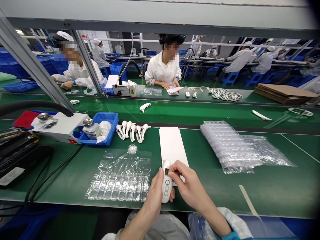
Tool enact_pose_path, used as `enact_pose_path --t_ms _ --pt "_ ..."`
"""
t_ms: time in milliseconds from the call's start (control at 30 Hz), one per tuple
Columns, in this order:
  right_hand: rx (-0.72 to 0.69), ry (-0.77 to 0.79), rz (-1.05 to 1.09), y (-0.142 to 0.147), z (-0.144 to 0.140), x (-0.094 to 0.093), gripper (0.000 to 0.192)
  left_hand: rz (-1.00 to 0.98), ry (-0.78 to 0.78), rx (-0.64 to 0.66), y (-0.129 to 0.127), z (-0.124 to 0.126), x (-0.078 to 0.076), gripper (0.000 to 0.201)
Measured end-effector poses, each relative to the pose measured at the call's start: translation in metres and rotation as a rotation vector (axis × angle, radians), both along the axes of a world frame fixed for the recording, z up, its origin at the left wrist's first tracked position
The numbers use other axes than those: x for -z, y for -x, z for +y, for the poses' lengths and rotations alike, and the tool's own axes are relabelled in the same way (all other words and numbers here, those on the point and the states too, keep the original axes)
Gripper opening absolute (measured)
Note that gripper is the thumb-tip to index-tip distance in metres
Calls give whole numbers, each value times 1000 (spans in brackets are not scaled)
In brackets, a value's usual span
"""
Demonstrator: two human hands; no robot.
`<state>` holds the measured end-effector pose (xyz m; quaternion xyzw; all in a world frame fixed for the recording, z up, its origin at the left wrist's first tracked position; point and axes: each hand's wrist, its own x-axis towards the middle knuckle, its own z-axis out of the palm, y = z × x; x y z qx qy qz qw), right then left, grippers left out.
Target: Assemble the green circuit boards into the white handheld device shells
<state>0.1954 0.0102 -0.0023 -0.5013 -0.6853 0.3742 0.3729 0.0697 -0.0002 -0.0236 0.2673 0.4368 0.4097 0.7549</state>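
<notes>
My left hand (155, 190) is wrapped round a white handheld thermometer (166, 191), held upright with its small dark screen and round buttons facing me. At the right edge of that screen, the thumb and forefinger of my right hand (185, 181) are pinched together. Whatever lies between those fingertips is too small to make out. Under and beyond the hands lies a stack of white paper (173, 141). To the left, a clear plastic sheet of moulded pockets (118, 185) rests on the green bench, with a crumpled bit of clear film (132, 149) at its far edge.
Several white thermometers (132, 130) lie beside a blue bin (110, 133) holding a metal-capped bottle. Clear plastic packaging (227, 146) is stacked at right. A white box (61, 125) and black cables stand left. Beyond runs a green conveyor (190, 113); co-workers sit across it.
</notes>
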Motion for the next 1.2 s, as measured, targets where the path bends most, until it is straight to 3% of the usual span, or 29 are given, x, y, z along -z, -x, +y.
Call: enact_pose_path --t_ms 400,967,1033,1200 --pt "0 73 4 6 5 2 16 -11 19 -26 7 -5 2 57" --pt "33 52 -10 10 4 1 17 50 -26 -22 8 -8 2 57" --pt "34 91 44 11 4 3 16 102 -91 -17 8 -7 1 52" --pt "19 315 413 16 6 16 22 214 -231 -14 10 -2 11 44"
